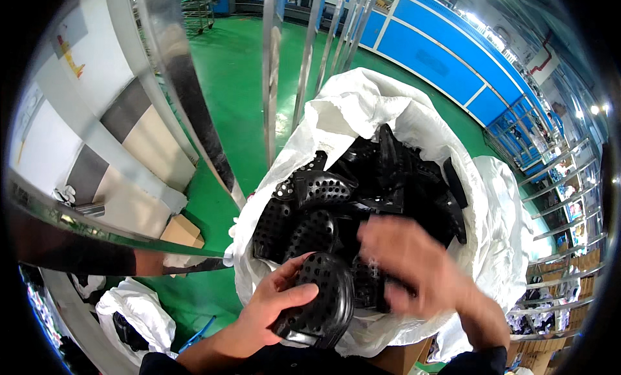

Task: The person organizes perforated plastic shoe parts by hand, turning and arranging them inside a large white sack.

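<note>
My left hand [275, 304] is closed round a black plastic shoe tree [320, 291], a rounded toe-shaped shell dotted with holes. Its thumb lies across the perforated face, and the piece is held at the near rim of a big white woven sack [488, 246]. Over the sack's near right part, my right hand [417, 265] is blurred by motion; thumb and fingers look apart, with nothing plainly held. Beneath it are more black pieces, some perforated like this shoe tree [323, 189], others smooth and narrow. Those under my right hand are partly hidden.
Upright metal bars [270, 84] stand beyond and left of the sack on a green floor [236, 58]. A long blue machine housing [440, 52] runs along the back right. At lower left sits a smaller white bag [145, 310] with black contents; a cardboard piece [183, 231] lies near it.
</note>
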Motion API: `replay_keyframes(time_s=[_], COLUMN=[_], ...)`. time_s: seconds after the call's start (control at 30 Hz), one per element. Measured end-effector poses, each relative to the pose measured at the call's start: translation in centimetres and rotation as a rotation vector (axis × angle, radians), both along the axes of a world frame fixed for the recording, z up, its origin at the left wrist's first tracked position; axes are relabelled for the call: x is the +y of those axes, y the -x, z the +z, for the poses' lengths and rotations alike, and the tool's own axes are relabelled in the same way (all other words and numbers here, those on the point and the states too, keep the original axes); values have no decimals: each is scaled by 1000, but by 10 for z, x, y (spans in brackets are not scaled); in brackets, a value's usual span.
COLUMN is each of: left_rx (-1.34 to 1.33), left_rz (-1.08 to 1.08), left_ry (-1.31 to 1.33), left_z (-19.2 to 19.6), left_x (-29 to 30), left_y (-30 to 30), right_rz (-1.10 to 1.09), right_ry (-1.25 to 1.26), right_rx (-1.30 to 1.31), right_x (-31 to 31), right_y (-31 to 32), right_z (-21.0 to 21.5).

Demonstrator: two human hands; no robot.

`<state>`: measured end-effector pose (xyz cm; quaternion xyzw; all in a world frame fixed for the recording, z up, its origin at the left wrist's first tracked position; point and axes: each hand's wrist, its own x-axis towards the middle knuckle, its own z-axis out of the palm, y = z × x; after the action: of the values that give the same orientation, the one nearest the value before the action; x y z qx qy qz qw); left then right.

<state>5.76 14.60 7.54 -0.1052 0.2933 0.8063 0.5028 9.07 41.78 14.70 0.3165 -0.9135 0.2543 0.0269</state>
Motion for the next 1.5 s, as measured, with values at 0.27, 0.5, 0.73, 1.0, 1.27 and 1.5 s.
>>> replay_keyframes(time_s=[0.27,0.5,0.73,1.0,1.27,1.5], left_rx=[226,248,402,956,1178,602], left_rz=[120,298,124,48,-108,-98], left_ry=[121,154,234,247,73,162], left_z=[-11,-26,-19,9,20,8], left_x=[-6,-5,-11,17,85,106], left_y=[-5,3,12,59,87,102], right_rz=[-473,-488,-593,-539,-544,-414], right_ry=[-377,142,494,740,236,369], right_rx=[68,-200,-247,-756,-668,-394], right_x=[6,38,88,101,55,72], right_y=[124,126,114,76,61,28], right_z=[-111,-74,-42,7,15,-21])
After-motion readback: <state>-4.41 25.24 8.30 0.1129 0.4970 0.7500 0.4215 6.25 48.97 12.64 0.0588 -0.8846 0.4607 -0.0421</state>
